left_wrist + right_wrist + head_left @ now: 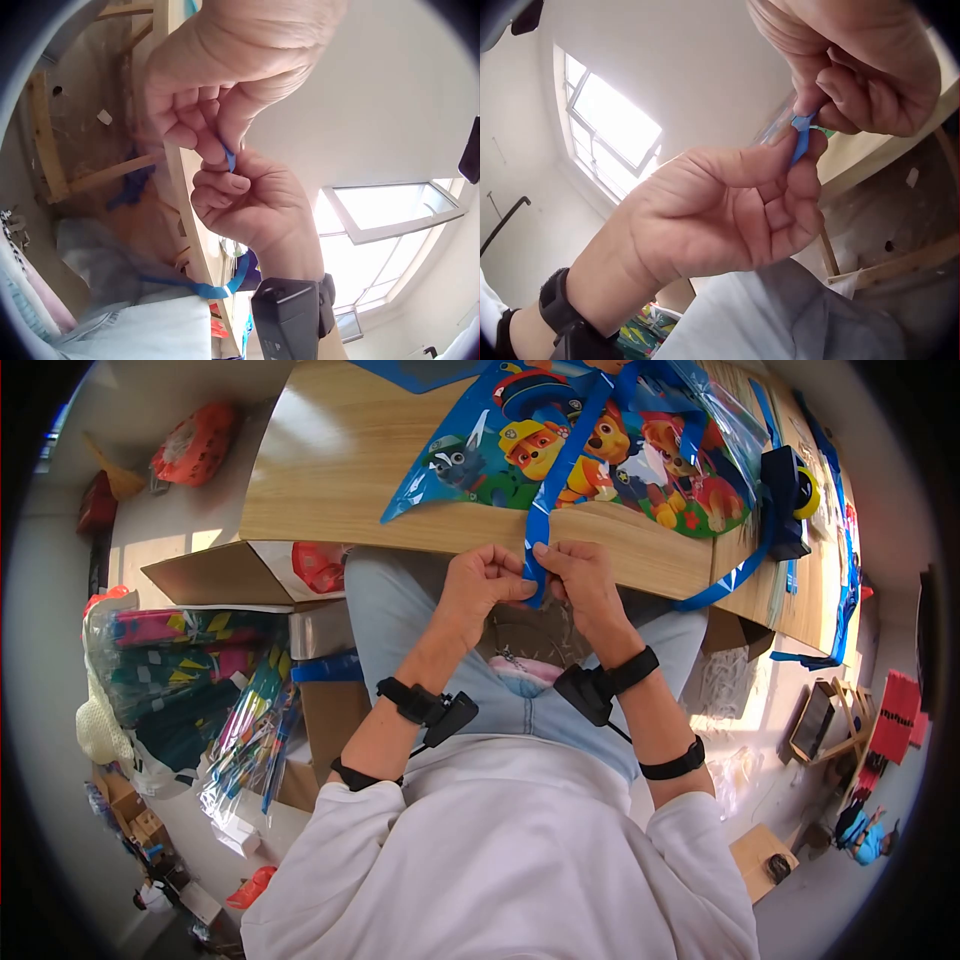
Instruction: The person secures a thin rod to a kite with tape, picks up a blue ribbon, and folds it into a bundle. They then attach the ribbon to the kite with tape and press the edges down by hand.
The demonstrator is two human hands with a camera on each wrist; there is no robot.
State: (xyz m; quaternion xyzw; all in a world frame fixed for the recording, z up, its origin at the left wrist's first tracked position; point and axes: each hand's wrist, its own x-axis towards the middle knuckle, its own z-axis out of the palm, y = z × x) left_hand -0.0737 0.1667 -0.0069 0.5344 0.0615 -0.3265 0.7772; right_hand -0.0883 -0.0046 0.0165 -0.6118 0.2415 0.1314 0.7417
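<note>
A long blue ribbon (558, 485) runs over a shiny plastic sheet printed with cartoon dogs (600, 460) and hangs past the table's front edge. At its lower end, my left hand (478, 592) pinches the ribbon between thumb and fingers. My right hand (590, 585) pinches it too, just beside the left. Both wrist views show the fingertips close together; there a short bit of blue ribbon (230, 159) sticks out between them, the rest hidden by the fingers. In the right wrist view the ribbon end (801, 142) looks folded or bent at the left thumb (761, 161).
A dark blue tape dispenser (785, 505) with a yellow roll stands on the wooden table (330, 480) at right. Another blue ribbon (735, 580) loops off the front edge. An open cardboard box (215, 575) and colourful plastic-wrapped packs (190, 660) lie at left.
</note>
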